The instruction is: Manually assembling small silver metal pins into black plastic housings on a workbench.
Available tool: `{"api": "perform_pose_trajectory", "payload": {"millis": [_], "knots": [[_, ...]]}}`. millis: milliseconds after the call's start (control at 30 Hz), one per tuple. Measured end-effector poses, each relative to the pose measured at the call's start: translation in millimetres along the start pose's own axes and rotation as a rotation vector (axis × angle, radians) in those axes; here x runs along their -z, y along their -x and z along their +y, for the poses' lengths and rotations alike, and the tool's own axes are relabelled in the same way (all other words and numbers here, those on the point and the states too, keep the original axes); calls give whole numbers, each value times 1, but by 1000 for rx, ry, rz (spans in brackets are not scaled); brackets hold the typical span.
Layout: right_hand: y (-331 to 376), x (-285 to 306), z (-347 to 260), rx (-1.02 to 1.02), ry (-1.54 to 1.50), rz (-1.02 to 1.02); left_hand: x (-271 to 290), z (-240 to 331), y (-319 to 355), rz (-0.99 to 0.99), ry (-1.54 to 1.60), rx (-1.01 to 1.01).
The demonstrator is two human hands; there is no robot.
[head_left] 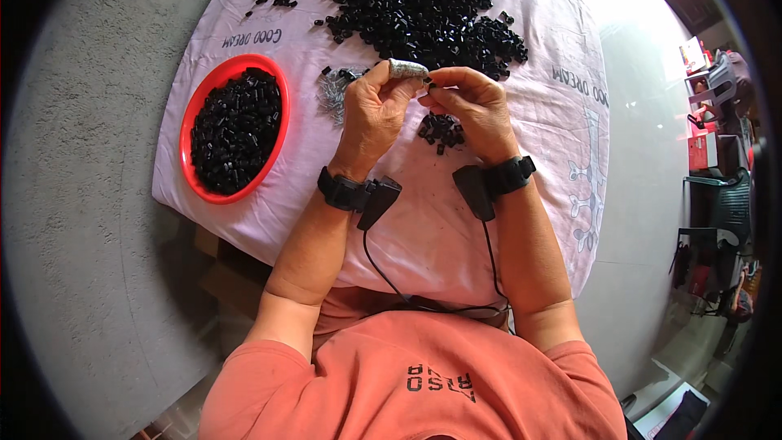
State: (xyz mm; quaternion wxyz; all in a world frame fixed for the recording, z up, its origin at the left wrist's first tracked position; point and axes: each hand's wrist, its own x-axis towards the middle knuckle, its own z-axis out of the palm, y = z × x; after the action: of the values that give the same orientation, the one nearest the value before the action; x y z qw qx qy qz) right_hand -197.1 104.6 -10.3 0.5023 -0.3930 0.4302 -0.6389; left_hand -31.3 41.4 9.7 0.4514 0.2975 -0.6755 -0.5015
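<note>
My left hand (376,110) and my right hand (476,110) meet fingertip to fingertip over the table's middle. A greyish wrap (407,69) covers my left index finger. Both hands are closed in a pinch. Between my right thumb and index finger a small black plastic piece (432,87) partly shows. What my left fingertips grip is too small to tell. Just below my right fingers lies a small heap of black pieces (442,132). Thin silvery metal pins (333,96) lie in a pile left of my left hand, a few black pieces on them.
A red round basin (187,126) full of black pieces stands at the left on the pink cloth (269,224). A large heap of black pieces (415,4) spreads over the far side. Black wrist straps with cables (376,265) cross toward my lap. Chairs (729,204) stand far right.
</note>
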Motion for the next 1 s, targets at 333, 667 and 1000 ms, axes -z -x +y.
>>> {"api": "perform_pose_trajectory", "payload": {"millis": [333, 667, 1000], "knots": [[-2, 1, 2, 25, -22, -7, 0, -4, -1, -11, -9, 2], [0, -5, 1, 59, 2, -24, 0, 0, 0, -14, -85, -9], [-2, -5, 7, 92, 82, -16, 1, -2, -1, 8, -251, -138]]}}
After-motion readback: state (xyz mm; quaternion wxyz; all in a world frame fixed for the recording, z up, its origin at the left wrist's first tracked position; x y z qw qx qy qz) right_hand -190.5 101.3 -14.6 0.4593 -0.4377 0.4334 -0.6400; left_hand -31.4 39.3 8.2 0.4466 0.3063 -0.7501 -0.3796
